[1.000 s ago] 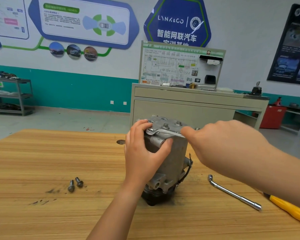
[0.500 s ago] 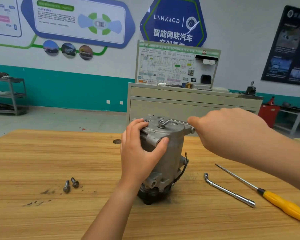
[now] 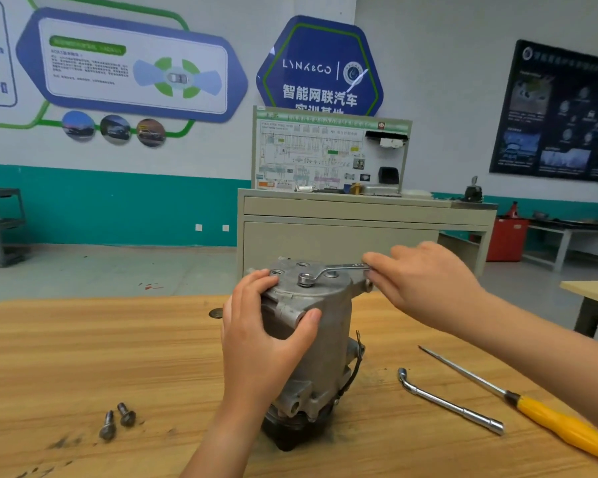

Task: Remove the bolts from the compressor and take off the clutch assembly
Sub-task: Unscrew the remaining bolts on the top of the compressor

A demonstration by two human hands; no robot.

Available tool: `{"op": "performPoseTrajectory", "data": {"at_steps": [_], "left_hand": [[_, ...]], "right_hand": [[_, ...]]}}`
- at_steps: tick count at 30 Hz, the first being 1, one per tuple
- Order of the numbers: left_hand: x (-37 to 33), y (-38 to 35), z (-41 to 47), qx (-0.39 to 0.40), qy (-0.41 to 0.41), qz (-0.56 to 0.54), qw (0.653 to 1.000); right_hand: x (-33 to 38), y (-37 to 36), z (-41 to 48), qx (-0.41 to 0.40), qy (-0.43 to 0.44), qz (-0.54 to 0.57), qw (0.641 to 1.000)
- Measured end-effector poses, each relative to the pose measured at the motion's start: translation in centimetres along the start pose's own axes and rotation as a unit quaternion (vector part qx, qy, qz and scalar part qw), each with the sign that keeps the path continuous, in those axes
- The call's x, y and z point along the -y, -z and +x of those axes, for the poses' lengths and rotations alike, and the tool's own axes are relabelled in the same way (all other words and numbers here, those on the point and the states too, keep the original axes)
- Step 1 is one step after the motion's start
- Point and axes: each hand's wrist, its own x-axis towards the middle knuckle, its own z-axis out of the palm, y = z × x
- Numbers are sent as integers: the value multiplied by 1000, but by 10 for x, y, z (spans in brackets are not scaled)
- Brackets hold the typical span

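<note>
Upright grey metal compressor, dark clutch end down, wrench atop.

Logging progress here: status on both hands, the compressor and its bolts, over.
Left hand grips compressor, steadying it upright. Right hand holds wrench, ring end on top bolt. Two loose bolts on table. Nothing blocking the wrench.

2 bolts left of compressor, screwdriver right

Matt cast-metal compressor; wood-grain table
</note>
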Motion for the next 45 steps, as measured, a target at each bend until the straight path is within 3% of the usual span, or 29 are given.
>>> {"op": "performPoseTrajectory", "data": {"at_steps": [6, 10, 12, 13, 15, 17, 18, 21, 23, 31, 40, 45], "left_hand": [[0, 0, 1, -9, -5, 4, 1000], [-1, 2, 0, 5, 4, 5, 1000], [-2, 3, 0, 13, 10, 8, 1000], [-2, 4, 0, 17, 13, 9, 1000], [-3, 4, -1, 19, 15, 8, 1000], [-4, 4, -2, 13, 13, 5, 1000], [-4, 3, -2, 10, 13, 5, 1000], [-4, 1, -2, 5, 14, 0, 1000], [-4, 1, -3, 6, 15, -2, 1000], [-4, 3, -2, 21, 18, 7, 1000], [-5, 3, -2, 13, 14, 6, 1000], [-6, 2, -2, 5, 9, 3, 1000]], "right_hand": [[6, -15, 82, 58, 93, -101, 989], [6, -24, 82, -46, 135, -85, 986], [-1, -33, 71, -122, 94, 11, 988], [-7, -34, 65, -137, 22, 99, 985], [-19, -26, 54, -154, -138, 246, 947], [-34, -16, 43, -164, -165, 356, 905], [-36, -9, 35, -156, -139, 361, 909], [-23, 11, 1, -50, -30, 222, 973], [-11, 19, -13, 12, 0, 109, 994], [11, 29, -12, 44, 0, 57, 997], [49, 54, -12, 140, 25, -96, 985], [63, 59, -19, 111, 37, -82, 990]]}}
